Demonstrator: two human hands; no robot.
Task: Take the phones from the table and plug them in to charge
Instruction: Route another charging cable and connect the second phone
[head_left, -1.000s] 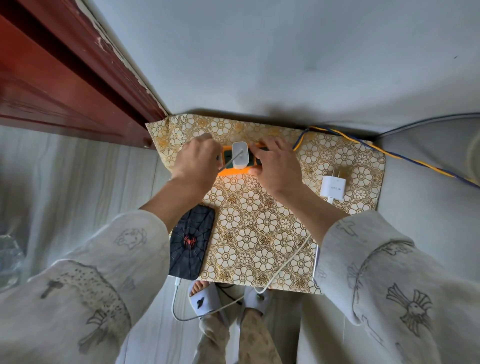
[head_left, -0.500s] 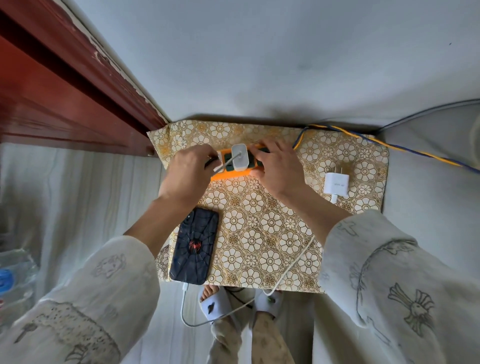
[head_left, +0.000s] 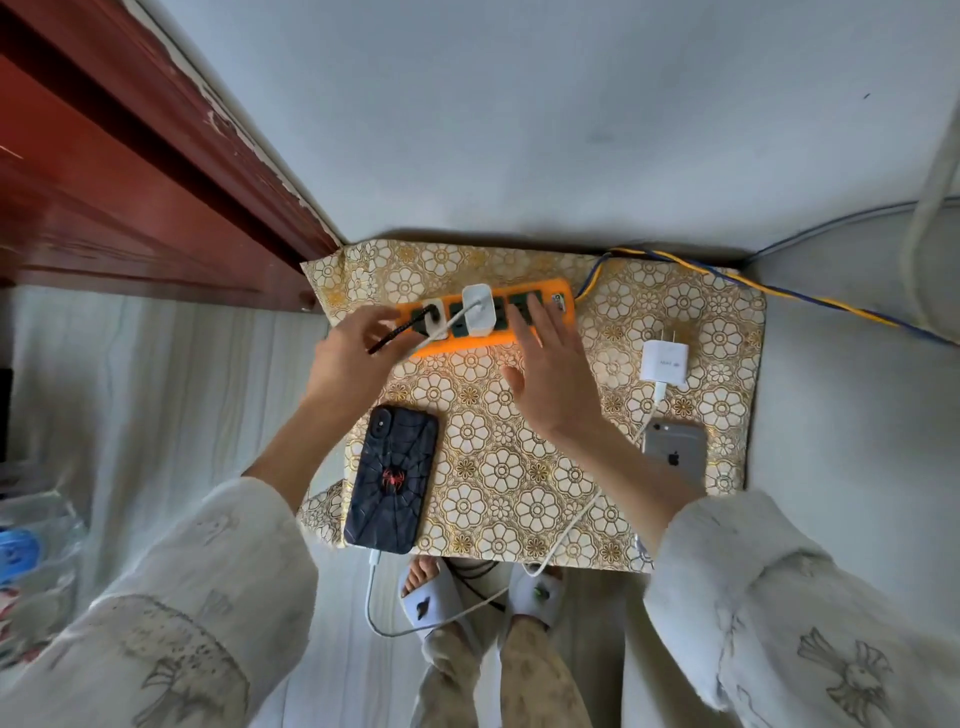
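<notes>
An orange power strip lies at the back of a small table with a gold flower-patterned cloth. Two white chargers sit in its sockets. A dark phone with a red spider case lies face down at the table's left front, a white cable in its lower end. A grey phone lies at the right, wired to a loose white charger. My left hand hovers by the strip's left end, fingers apart. My right hand is spread open over the strip's right half.
A grey wall stands right behind the table, a red-brown wooden door frame at the left. A yellow and blue cord runs from the strip off to the right. My slippered feet stand below the front edge, and plastic bottles lie far left.
Both hands have come off the power strip and drawn back toward me, fingers now apart. The view has shifted so the whole strip and the grey phone show.
</notes>
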